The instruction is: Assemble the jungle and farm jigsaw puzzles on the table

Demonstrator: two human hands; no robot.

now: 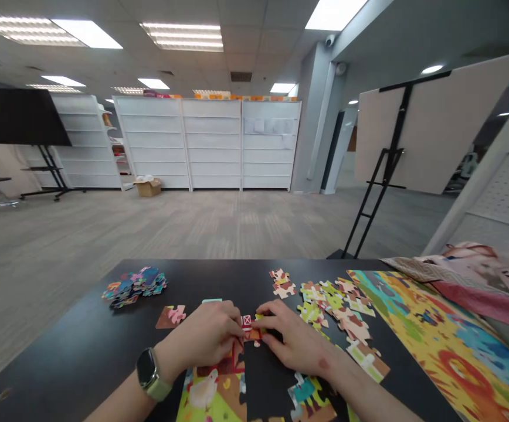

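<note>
A small red and white puzzle piece (247,322) lies between my two hands, at the upper edge of a partly joined puzzle (210,390) with a white hen on it. My left hand (213,331), with a watch (148,373) on its wrist, rests curled over the joined part, its fingertips at the red piece's left side. From the right, the bent fingers and thumb of my right hand (287,331) pinch the same piece. Part of the joined puzzle is hidden beneath my left hand. Below my right wrist lies another joined bit (311,398) with a teal patch.
A heap of blue puzzle pieces (138,285) sits at the left of the black table (74,346). Loose green and brown pieces (336,302) spread on the right, beside a colourful animal picture sheet (434,334). A pink-brown piece (170,316) lies left of my hands. Cloth (478,281) covers the right edge.
</note>
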